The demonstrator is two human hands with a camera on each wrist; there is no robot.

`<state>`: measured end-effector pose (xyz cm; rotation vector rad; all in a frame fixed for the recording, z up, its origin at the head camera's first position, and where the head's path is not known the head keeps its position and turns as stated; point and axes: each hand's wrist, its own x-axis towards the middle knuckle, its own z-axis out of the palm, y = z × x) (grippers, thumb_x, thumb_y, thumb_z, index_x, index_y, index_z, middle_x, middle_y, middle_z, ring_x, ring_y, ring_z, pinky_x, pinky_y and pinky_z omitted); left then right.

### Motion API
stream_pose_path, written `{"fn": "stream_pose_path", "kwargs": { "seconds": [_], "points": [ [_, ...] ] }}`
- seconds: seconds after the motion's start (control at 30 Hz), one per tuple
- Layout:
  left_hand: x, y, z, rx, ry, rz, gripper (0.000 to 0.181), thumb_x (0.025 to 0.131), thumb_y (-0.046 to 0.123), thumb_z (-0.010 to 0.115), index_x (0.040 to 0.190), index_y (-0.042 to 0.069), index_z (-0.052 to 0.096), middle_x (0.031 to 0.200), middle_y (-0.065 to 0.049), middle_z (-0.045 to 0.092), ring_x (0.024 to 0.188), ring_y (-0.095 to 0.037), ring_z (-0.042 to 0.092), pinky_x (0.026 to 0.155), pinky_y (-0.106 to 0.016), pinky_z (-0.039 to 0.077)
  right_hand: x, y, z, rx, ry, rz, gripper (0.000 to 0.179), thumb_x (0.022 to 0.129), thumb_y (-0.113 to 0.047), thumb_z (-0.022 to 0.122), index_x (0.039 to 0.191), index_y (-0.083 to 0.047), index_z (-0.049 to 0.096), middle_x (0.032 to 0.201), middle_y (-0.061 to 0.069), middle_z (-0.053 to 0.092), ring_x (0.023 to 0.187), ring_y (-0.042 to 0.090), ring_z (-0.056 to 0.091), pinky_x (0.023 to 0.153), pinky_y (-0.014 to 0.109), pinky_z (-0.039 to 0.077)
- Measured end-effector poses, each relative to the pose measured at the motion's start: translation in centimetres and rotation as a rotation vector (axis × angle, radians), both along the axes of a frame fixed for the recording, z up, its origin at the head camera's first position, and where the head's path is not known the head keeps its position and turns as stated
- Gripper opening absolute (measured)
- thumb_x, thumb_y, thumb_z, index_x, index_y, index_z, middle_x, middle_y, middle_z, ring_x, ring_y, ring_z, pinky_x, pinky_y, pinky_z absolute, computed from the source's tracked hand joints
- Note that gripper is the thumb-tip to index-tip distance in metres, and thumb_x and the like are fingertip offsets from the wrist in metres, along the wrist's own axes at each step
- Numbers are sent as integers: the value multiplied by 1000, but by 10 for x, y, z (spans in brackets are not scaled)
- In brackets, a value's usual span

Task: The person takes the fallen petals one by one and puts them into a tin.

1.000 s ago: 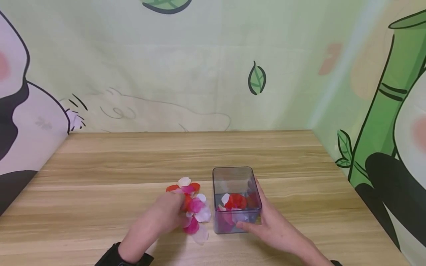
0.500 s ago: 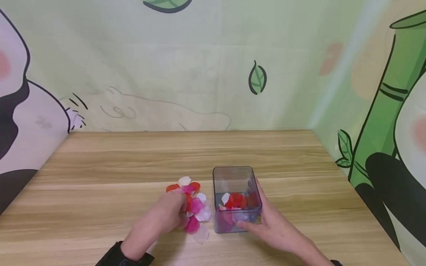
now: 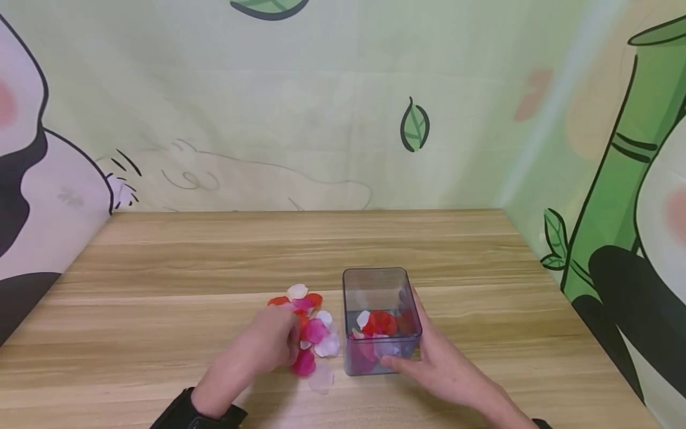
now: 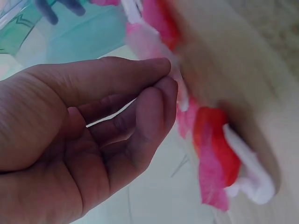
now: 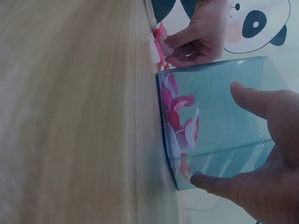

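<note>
My left hand (image 3: 268, 341) reaches down at the left edge of a loose pile of artificial flower petals (image 3: 316, 332) in red, magenta, pink and white. Thumb and fingertips meet in a pinch in the left wrist view, beside several petals (image 4: 215, 144). A pale pink petal (image 5: 165, 46) shows at the thumb tip in the right wrist view, though the fingers hide part of it. My right hand (image 3: 447, 366) grips a clear, bluish-grey plastic box (image 3: 374, 292) by its right side and near corner. Red, white and pink petals (image 3: 382, 324) lie on the box's bottom.
A wood-grain table (image 3: 187, 256) carries everything. The box stands upright just right of the pile, with a narrow gap between them. Behind the table hangs a pale green backdrop (image 3: 300, 119) printed with pandas, leaves and bamboo.
The magenta petal and the pale petal at the pile's near end have shifted slightly left. My left hand has moved very little; the right hand and box have stayed put.
</note>
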<state>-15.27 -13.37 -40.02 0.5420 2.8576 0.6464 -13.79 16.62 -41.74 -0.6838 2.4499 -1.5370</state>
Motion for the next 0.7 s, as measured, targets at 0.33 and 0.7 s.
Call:
{"fn": "stream_pose_path", "kwargs": {
  "seconds": [0.33, 0.7],
  "points": [
    [2, -2, 14, 77, -12, 48, 34, 68, -12, 78, 62, 14, 57, 60, 3, 51, 60, -16, 49, 53, -29, 42, 0, 1, -2, -5, 16, 9, 120, 87, -16, 84, 163, -40, -5, 161, 10, 34, 142, 34, 43, 115, 61, 28],
    [3, -1, 23, 74, 119, 86, 23, 76, 1, 86, 74, 10, 66, 80, 0, 57, 72, -17, 54, 65, -32, 51, 0, 0, -1, 1, 24, 7, 120, 87, -16, 85, 164, -40, -4, 160, 8, 35, 140, 31, 44, 115, 59, 31]
  ]
}}
